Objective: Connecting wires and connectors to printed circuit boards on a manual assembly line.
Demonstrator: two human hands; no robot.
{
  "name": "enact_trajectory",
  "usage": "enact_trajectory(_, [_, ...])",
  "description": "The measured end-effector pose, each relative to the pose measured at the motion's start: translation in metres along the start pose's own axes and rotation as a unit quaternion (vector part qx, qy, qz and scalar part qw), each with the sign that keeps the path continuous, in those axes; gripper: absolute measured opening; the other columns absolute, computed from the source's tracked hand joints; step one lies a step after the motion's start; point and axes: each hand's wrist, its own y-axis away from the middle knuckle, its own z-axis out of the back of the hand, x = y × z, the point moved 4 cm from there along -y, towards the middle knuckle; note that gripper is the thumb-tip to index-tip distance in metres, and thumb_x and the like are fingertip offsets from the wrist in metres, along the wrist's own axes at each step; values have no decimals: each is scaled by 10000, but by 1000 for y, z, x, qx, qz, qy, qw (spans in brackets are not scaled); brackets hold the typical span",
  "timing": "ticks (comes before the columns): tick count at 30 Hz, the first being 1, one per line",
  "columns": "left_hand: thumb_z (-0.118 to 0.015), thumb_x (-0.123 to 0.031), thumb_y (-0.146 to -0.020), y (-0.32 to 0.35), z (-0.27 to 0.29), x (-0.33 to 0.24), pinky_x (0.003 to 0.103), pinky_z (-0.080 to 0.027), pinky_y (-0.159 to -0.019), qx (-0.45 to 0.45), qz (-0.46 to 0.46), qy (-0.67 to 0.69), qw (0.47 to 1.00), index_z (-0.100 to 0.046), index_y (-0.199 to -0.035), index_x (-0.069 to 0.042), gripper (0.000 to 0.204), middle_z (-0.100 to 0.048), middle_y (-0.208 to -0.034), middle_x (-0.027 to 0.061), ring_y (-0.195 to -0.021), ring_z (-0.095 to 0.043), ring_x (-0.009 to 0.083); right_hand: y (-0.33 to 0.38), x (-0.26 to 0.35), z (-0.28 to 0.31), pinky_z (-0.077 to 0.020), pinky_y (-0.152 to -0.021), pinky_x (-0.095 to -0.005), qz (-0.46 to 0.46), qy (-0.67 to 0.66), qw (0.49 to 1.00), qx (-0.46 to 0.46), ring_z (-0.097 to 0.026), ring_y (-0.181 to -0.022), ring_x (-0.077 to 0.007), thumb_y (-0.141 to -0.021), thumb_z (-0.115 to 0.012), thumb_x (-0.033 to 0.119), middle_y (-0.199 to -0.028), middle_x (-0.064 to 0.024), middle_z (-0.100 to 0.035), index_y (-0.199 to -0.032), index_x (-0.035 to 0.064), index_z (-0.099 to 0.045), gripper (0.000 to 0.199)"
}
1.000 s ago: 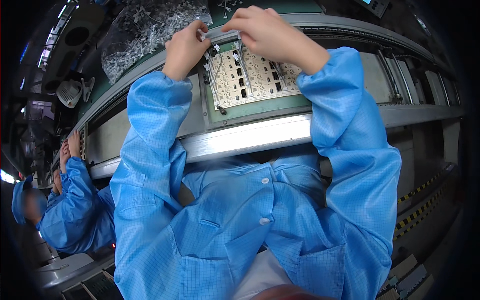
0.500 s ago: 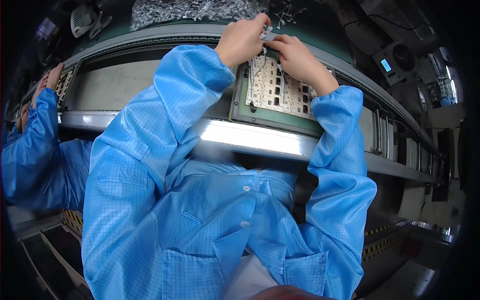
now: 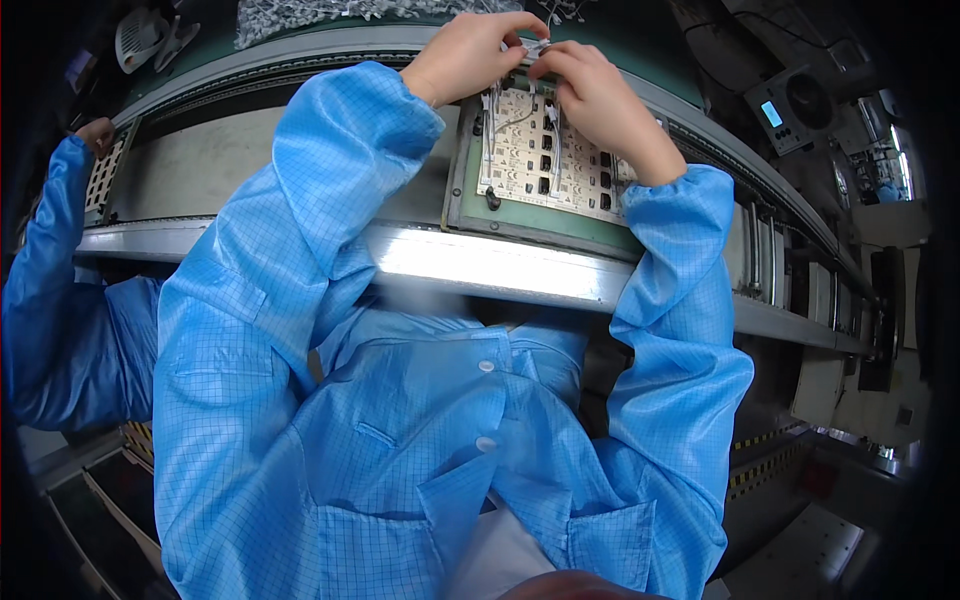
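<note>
A cream circuit-board panel (image 3: 520,160) with rows of black components lies in a green fixture (image 3: 470,200) on the conveyor. Thin wires run over its left part. At the panel's far edge, a small white wire connector (image 3: 537,46) sits between my two hands. My left hand (image 3: 470,58) pinches it from the left, thumb and forefinger closed together. From the right, my right hand (image 3: 605,105) reaches over the panel, its curled thumb and forefinger also at the connector. The fingers partly hide the connector, and my right hand covers the panel's upper right part.
Beyond the conveyor rail lies a clear bag of white connectors (image 3: 340,12), with a few loose ones (image 3: 568,10) beside it. A co-worker's hand (image 3: 97,135) rests by another board (image 3: 103,180) at far left. A dark device with a lit display (image 3: 771,113) stands at right.
Both hands remain together at the panel's far edge, with slightly shifted fingers. The whole view has shifted a little. The co-worker's arm at left has moved.
</note>
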Motion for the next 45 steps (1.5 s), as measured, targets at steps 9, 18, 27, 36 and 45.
enact_trajectory(9, [-654,-40,-833,-10,-14,23,447,-541,-812,43,-329,-140,933,-749,-1080,-55,265,-715,-925,203,-901,-676,418,9,-3,20,-522,-965,-364,-67,-149,986,29,-683,-1062,-250,-908,-442,-42,-1098,-135,-716,-1106,5,-703,330])
enact_trajectory(18, [-635,-45,-837,2,-25,14,438,-492,-867,-22,-362,-246,899,-741,-1132,-65,314,-618,-1004,176,-968,-585,369,14,-24,17,-537,-967,-355,-82,-154,985,16,-701,-1071,-229,-946,-432,-33,-1112,-128,-736,-1133,-1,-705,332])
enact_trajectory(27, [-595,-86,-858,-6,-20,19,467,-519,-872,-30,-282,-201,938,-743,-1098,-52,284,-705,-994,183,-978,-648,389,14,-45,18,-535,-990,-374,-64,-94,992,-49,-699,-1096,-273,-959,-428,-27,-1162,-141,-733,-1206,29,-699,371])
enact_trajectory(36, [-596,-119,-877,4,-23,15,461,-484,-873,-15,-278,-281,918,-750,-1007,-57,210,-708,-978,112,-1002,-625,343,13,-51,17,-536,-957,-385,-108,-60,992,2,-702,-1054,-303,-914,-444,-46,-1154,-163,-729,-1167,4,-721,379])
enact_trajectory(45, [-584,-124,-891,7,-20,6,441,-444,-893,-36,-278,-276,919,-748,-1010,-90,206,-640,-979,90,-1043,-570,315,18,-69,12,-551,-939,-368,-114,-116,987,-7,-716,-1016,-268,-937,-446,-34,-1071,-148,-742,-1123,0,-737,348])
